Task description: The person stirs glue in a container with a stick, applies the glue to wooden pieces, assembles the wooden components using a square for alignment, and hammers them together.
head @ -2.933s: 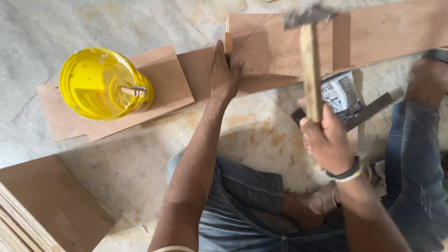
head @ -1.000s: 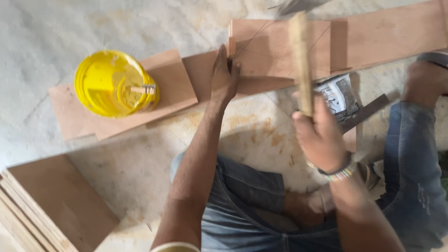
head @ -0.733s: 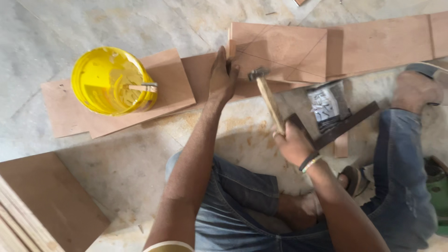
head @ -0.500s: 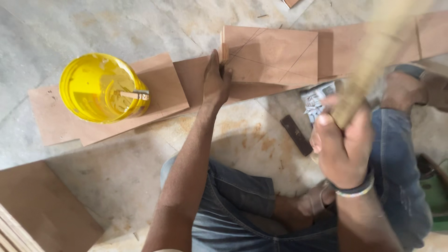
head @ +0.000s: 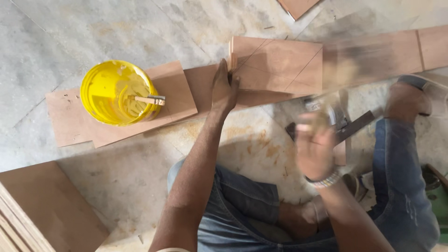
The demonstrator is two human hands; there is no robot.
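My left hand [head: 224,91] presses flat on a long plywood strip [head: 200,84], its fingertips against the left edge of a square plywood piece [head: 277,65] marked with pencil lines. My right hand [head: 315,149] is blurred by motion and grips the wooden handle of a hammer [head: 347,70], which shows only as a pale smear rising toward the upper right over the plywood. The hammer's head cannot be made out.
A yellow tub [head: 116,91] with a brush in it stands on a plywood sheet [head: 70,116] at the left. Stacked boards [head: 42,210] lie at the lower left. A dark square tool [head: 359,126] and a small packet lie by my right knee. More plywood [head: 434,46] extends right.
My right hand has swung the hammer up, down onto the plywood's near edge, and up again; it is now in a fast swing. My left hand has stayed in place.
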